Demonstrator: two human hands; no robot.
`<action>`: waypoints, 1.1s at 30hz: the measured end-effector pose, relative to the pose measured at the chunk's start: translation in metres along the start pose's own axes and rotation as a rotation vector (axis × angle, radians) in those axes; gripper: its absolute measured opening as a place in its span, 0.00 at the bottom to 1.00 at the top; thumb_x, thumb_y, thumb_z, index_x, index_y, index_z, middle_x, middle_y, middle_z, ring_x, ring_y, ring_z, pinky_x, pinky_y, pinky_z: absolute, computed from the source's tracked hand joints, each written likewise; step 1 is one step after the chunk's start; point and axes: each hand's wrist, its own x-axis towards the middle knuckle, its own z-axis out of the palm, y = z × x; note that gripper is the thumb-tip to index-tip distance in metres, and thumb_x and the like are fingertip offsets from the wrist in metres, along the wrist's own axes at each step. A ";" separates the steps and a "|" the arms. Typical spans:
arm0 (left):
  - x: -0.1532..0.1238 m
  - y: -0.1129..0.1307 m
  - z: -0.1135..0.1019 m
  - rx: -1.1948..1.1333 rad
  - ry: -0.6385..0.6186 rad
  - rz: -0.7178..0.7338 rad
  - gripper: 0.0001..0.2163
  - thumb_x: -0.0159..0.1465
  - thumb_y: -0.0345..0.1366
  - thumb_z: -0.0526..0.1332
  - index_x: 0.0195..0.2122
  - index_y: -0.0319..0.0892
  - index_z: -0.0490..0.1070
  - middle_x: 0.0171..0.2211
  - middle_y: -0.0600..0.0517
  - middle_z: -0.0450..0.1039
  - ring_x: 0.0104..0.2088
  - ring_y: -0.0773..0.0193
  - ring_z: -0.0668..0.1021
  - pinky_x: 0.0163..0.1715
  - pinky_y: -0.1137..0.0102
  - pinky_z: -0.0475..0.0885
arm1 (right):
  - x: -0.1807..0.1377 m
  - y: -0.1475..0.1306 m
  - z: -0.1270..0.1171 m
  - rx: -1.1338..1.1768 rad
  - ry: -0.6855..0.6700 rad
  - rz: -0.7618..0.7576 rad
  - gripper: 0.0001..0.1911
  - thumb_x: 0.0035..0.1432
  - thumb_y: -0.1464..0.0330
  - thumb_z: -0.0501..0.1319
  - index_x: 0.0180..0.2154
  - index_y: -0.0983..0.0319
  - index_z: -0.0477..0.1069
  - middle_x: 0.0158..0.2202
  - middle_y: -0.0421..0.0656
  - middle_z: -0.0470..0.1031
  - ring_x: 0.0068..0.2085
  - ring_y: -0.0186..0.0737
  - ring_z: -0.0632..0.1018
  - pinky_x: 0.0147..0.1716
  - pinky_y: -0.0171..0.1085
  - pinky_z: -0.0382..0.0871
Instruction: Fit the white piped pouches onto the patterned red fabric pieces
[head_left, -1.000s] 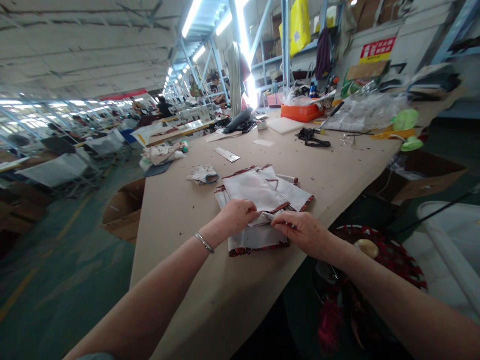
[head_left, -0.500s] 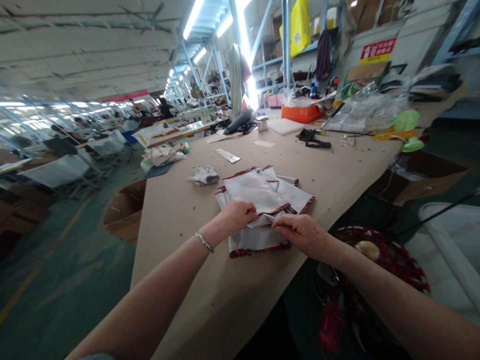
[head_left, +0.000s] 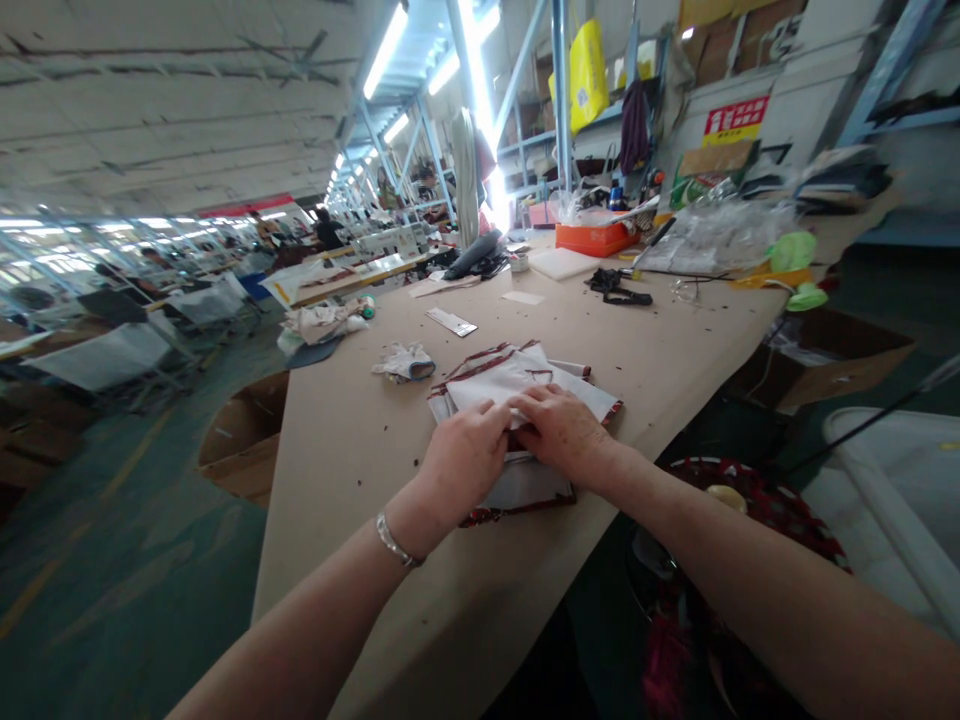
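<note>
Several white fabric pieces with dark red patterned edging lie in a loose pile (head_left: 529, 485) on the table. My left hand (head_left: 466, 455), with a bracelet at its wrist, is closed on the near edge of the top fabric piece (head_left: 491, 385). Close beside it, my right hand (head_left: 562, 430) has its fingers bent over the same piece, thumb toward the left hand. The fingertips nearly meet, and the cloth between them is partly hidden. One lower piece shows its red-edged border below the hands.
On the brown table (head_left: 337, 440) a white glove (head_left: 405, 362) lies left of the pile, with a flat ruler-like strip (head_left: 451, 321) behind it. Farther back are black straps (head_left: 619, 288) and an orange box (head_left: 595, 238). Cardboard boxes (head_left: 244, 440) flank the table.
Both hands have moved closer together and a little forward over the pile. The top piece's near edge has been lifted and folded away from me.
</note>
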 end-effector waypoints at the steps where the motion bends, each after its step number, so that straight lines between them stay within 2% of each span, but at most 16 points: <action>1: -0.005 0.005 -0.006 -0.001 0.031 0.016 0.07 0.62 0.29 0.51 0.31 0.42 0.67 0.32 0.50 0.70 0.31 0.63 0.71 0.32 0.70 0.64 | 0.003 0.001 -0.004 -0.036 -0.021 0.013 0.15 0.58 0.70 0.56 0.48 0.62 0.70 0.46 0.49 0.73 0.48 0.48 0.71 0.47 0.44 0.64; 5: -0.026 0.016 -0.013 -0.057 0.133 0.007 0.06 0.59 0.27 0.52 0.28 0.43 0.64 0.31 0.51 0.68 0.33 0.63 0.70 0.34 0.69 0.65 | -0.009 0.016 -0.032 -0.166 -0.032 0.184 0.16 0.59 0.74 0.50 0.46 0.63 0.70 0.43 0.53 0.74 0.40 0.48 0.76 0.39 0.43 0.66; 8: -0.038 0.024 0.003 -0.205 0.200 -0.143 0.03 0.57 0.29 0.54 0.30 0.44 0.64 0.32 0.52 0.68 0.33 0.63 0.72 0.34 0.68 0.66 | -0.050 0.021 -0.054 -0.085 0.109 0.285 0.20 0.54 0.75 0.54 0.50 0.62 0.67 0.44 0.50 0.75 0.40 0.48 0.76 0.39 0.42 0.67; 10: -0.044 0.038 0.020 -0.464 0.214 -0.287 0.03 0.57 0.30 0.55 0.32 0.44 0.65 0.28 0.54 0.69 0.29 0.65 0.72 0.30 0.69 0.67 | -0.087 0.017 -0.058 -0.040 0.195 0.232 0.22 0.51 0.77 0.54 0.50 0.63 0.67 0.43 0.48 0.75 0.44 0.47 0.74 0.43 0.41 0.66; 11: -0.047 0.048 0.028 -0.661 0.223 -0.360 0.02 0.57 0.32 0.56 0.32 0.45 0.65 0.26 0.56 0.68 0.26 0.66 0.71 0.27 0.71 0.67 | -0.107 0.014 -0.055 -0.050 0.191 0.211 0.21 0.51 0.78 0.54 0.48 0.63 0.68 0.41 0.48 0.74 0.44 0.46 0.74 0.45 0.41 0.66; 14: -0.051 0.090 0.044 -1.337 0.208 -0.555 0.06 0.57 0.38 0.61 0.34 0.46 0.65 0.25 0.58 0.68 0.21 0.69 0.71 0.21 0.73 0.69 | -0.164 0.006 -0.033 -0.074 -0.001 0.291 0.14 0.53 0.79 0.51 0.38 0.63 0.70 0.35 0.47 0.72 0.38 0.44 0.72 0.41 0.41 0.65; 16: -0.053 0.119 0.051 -1.688 0.094 -0.678 0.10 0.54 0.41 0.64 0.33 0.46 0.65 0.26 0.58 0.70 0.22 0.68 0.73 0.21 0.72 0.71 | -0.195 0.006 -0.014 0.067 -0.097 0.443 0.11 0.53 0.78 0.50 0.32 0.62 0.69 0.32 0.46 0.71 0.35 0.42 0.71 0.37 0.39 0.65; 18: -0.055 0.141 0.060 -1.870 -0.044 -0.792 0.12 0.52 0.42 0.67 0.32 0.45 0.66 0.26 0.57 0.72 0.23 0.67 0.75 0.21 0.73 0.72 | -0.216 0.011 -0.001 0.445 -0.037 0.629 0.07 0.53 0.75 0.52 0.28 0.62 0.67 0.28 0.44 0.69 0.32 0.40 0.70 0.34 0.38 0.64; 20: -0.058 0.155 0.073 -1.846 -0.157 -0.816 0.12 0.50 0.42 0.68 0.30 0.44 0.67 0.24 0.56 0.71 0.21 0.69 0.72 0.18 0.75 0.69 | -0.228 0.015 0.003 0.872 0.111 0.787 0.06 0.56 0.69 0.53 0.30 0.61 0.67 0.27 0.42 0.69 0.31 0.39 0.71 0.32 0.37 0.65; 23: -0.064 0.163 0.088 -1.589 -0.419 -0.680 0.12 0.50 0.42 0.67 0.22 0.41 0.68 0.14 0.58 0.62 0.14 0.73 0.64 0.11 0.78 0.59 | -0.232 0.016 0.003 1.422 0.329 0.996 0.13 0.59 0.61 0.50 0.37 0.62 0.68 0.29 0.44 0.73 0.32 0.40 0.75 0.32 0.38 0.69; 25: -0.065 0.165 0.088 -1.580 -0.619 -0.596 0.15 0.53 0.44 0.65 0.18 0.41 0.65 0.12 0.58 0.59 0.13 0.74 0.61 0.10 0.78 0.56 | -0.233 0.013 0.004 1.700 0.339 1.066 0.15 0.58 0.59 0.52 0.37 0.63 0.69 0.29 0.45 0.74 0.32 0.40 0.75 0.33 0.38 0.70; 26: -0.064 0.165 0.086 -1.651 -0.689 -0.586 0.16 0.53 0.45 0.64 0.18 0.41 0.64 0.13 0.58 0.59 0.13 0.74 0.61 0.11 0.77 0.57 | -0.234 0.011 0.005 1.808 0.287 1.053 0.16 0.57 0.58 0.54 0.36 0.64 0.71 0.28 0.45 0.74 0.31 0.39 0.75 0.33 0.37 0.70; 28: -0.058 0.164 0.081 -1.814 -0.759 -0.624 0.15 0.53 0.45 0.64 0.20 0.41 0.64 0.16 0.57 0.61 0.15 0.73 0.63 0.13 0.77 0.60 | -0.241 0.006 0.005 1.876 0.072 0.955 0.18 0.57 0.56 0.56 0.34 0.65 0.73 0.26 0.45 0.74 0.27 0.37 0.74 0.30 0.36 0.69; 30: -0.049 0.163 0.078 -1.884 -0.795 -0.714 0.14 0.51 0.43 0.67 0.21 0.40 0.63 0.17 0.57 0.62 0.15 0.74 0.64 0.14 0.78 0.59 | -0.248 0.001 -0.001 1.827 -0.123 0.858 0.18 0.53 0.56 0.60 0.35 0.65 0.75 0.27 0.45 0.75 0.27 0.37 0.74 0.30 0.35 0.70; 32: -0.038 0.163 0.077 -1.900 -0.906 -0.753 0.16 0.48 0.40 0.69 0.20 0.40 0.61 0.15 0.60 0.58 0.14 0.76 0.61 0.13 0.79 0.56 | -0.251 -0.001 -0.018 1.703 -0.154 0.792 0.21 0.48 0.54 0.63 0.36 0.64 0.75 0.28 0.47 0.76 0.29 0.40 0.76 0.33 0.38 0.71; 33: -0.033 0.164 0.077 -1.921 -0.956 -0.756 0.16 0.47 0.40 0.70 0.20 0.40 0.61 0.14 0.60 0.57 0.13 0.76 0.60 0.13 0.79 0.55 | -0.249 0.000 -0.030 1.589 -0.105 0.765 0.24 0.48 0.51 0.61 0.37 0.64 0.75 0.29 0.48 0.76 0.31 0.42 0.77 0.34 0.40 0.71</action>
